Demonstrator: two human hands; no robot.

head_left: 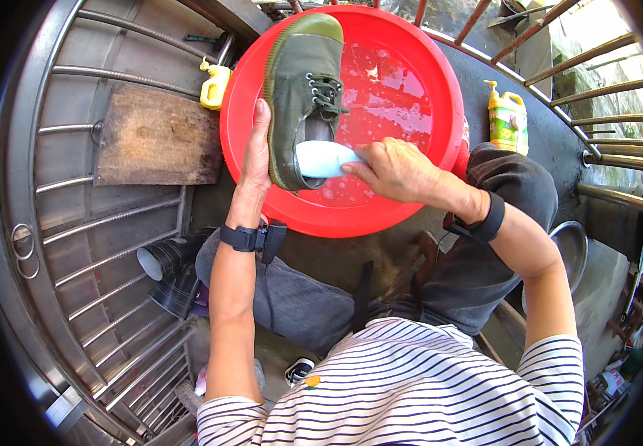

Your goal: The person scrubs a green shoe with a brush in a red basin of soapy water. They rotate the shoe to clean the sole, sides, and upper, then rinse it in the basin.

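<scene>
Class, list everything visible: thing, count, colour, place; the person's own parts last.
Basin: one, red, top centre
Canvas shoe: one, green, over basin
Brush-like tool: one, pale blue, at shoe opening
Pump bottles: two, yellow, flanking basin
Board: one, brown, left
Boots: apparently two, black, left
Bars: many, metallic, both sides
Clutter: uncountable, mixed, right edge
Shirt: one, white with dark stripes, bottom
Trousers: one, grey, centre
Wristbands: two, black, both wrists
Left hand: one, bare, supporting shoe
Right hand: one, bare, gripping tool

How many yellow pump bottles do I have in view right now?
2. One yellow pump bottle is left of the red basin, near the wooden board; the other is right of the basin. Others may be hidden.
</scene>
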